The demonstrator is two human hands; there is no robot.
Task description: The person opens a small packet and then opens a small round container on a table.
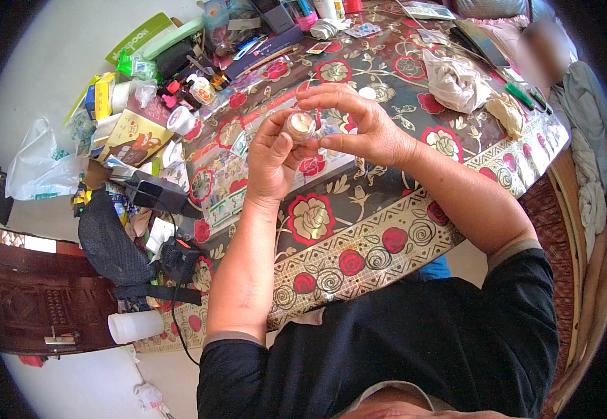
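Observation:
My left hand (pixel 272 155) is closed around a small round glass jar (pixel 299 126) with pale cream inside. The jar's open mouth is tilted up toward me. Close beside it on the right, my right hand (pixel 365 127) curves in a C shape, with thumb and fingers apart. Its fingertips are near the jar's rim, and I cannot make out whether they touch it. Beyond my right hand, a small white disc (pixel 367 93), perhaps a lid, lies on the flowered tablecloth (pixel 310 218).
Bottles, boxes and bags crowd the left side, with a white tub (pixel 181 121) and yellow box (pixel 132 136). A crumpled white cloth (pixel 455 82), beige cloth (pixel 506 115) and green-handled tool (pixel 520 95) lie right. A white cup (pixel 136 326) lies sideways at the near-left edge.

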